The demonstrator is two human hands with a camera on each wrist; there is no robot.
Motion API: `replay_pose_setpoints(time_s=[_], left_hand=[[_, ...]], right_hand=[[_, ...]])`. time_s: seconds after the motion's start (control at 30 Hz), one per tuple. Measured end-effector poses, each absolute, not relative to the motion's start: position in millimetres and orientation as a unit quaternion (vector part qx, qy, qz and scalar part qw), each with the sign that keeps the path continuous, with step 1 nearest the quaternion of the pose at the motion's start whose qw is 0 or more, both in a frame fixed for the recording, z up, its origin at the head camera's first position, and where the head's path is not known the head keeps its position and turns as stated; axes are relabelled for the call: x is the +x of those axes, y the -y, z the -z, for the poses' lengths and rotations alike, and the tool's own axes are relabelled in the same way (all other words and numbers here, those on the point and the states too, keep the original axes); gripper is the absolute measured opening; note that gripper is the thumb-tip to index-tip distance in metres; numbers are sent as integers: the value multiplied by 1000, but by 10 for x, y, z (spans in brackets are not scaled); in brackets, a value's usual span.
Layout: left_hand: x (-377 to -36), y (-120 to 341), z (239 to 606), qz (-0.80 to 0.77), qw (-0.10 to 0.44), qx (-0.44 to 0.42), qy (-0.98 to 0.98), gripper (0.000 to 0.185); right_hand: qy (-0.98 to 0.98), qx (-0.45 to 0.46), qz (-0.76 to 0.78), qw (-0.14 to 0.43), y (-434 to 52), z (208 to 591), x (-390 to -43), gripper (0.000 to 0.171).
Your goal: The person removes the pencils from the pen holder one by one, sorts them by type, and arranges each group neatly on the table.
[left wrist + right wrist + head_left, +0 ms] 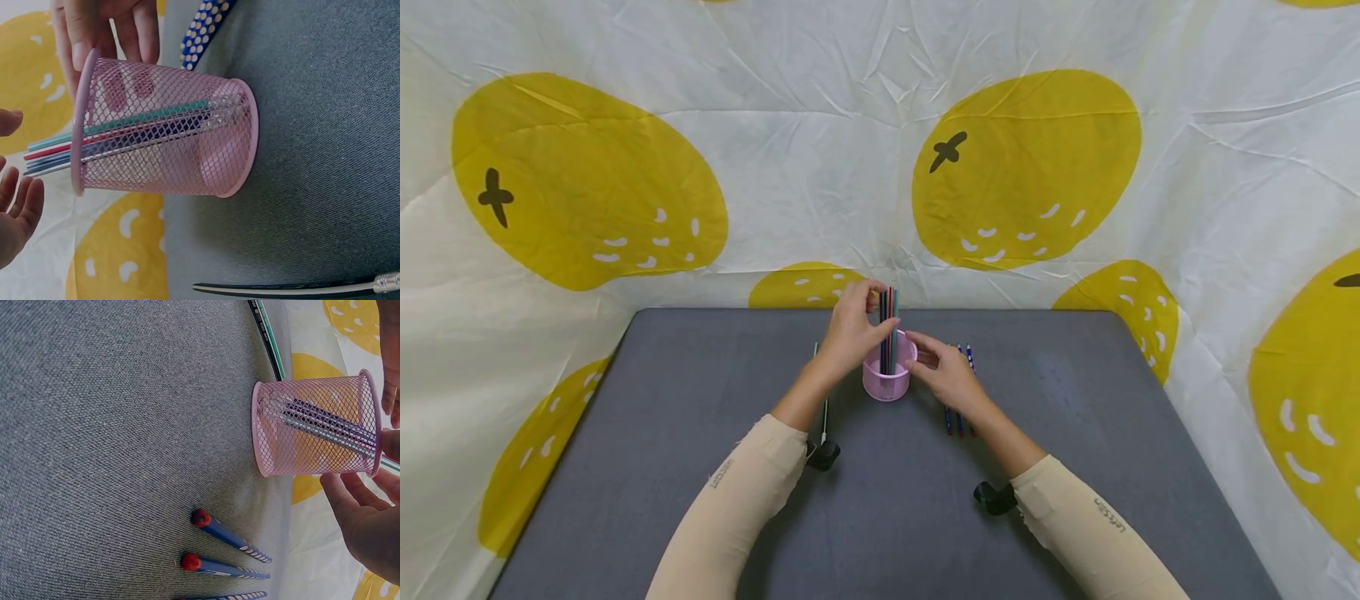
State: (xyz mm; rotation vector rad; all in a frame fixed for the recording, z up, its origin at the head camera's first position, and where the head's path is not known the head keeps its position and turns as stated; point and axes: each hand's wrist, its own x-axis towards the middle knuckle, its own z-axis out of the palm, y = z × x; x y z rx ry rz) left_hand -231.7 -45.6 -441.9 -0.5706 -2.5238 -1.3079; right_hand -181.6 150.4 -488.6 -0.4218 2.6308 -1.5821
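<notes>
A pink mesh pencil cup [886,387] stands upright near the table's far edge. Inside it lean several slim pencils [56,150], teal, red and dark, rising above the rim. My left hand [850,333] is spread around their upper ends, thumb apart from fingers; the left wrist view has its fingertips [34,194] right beside them. From the right side, my right hand [951,379] holds the cup, its thumb at the rim. Some fingers [147,31] of that hand reach behind the cup and show through the mesh.
Blue dotted pencils [234,540] with red ends lie on the grey table [1045,417] to the cup's right. Left of it lies a slim stick [281,290] with a silver end. A printed white cloth [820,183] hangs behind the table.
</notes>
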Motion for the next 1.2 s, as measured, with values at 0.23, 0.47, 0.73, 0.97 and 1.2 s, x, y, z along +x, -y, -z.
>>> replay_pose_setpoints(time_s=[0.23, 0.47, 0.73, 0.97, 1.2], left_hand=[[-2425, 396, 4416, 378, 150, -180, 896, 53], [-2532, 377, 4355, 360, 131, -187, 905, 52], [-2622, 386, 4363, 378, 101, -198, 899, 33], [-2651, 366, 4370, 393, 97, -190, 894, 18], [-2624, 374, 4296, 433, 74, -218, 871, 16]], right_hand=[[-851, -133, 508, 22, -1504, 4868, -1829, 52], [-847, -141, 512, 23, -1496, 4855, -1824, 52], [-848, -133, 512, 26, -1483, 4844, -1808, 52], [-840, -134, 524, 28, -1469, 4828, -1796, 53], [-847, -132, 514, 26, -1492, 4828, -1788, 52]])
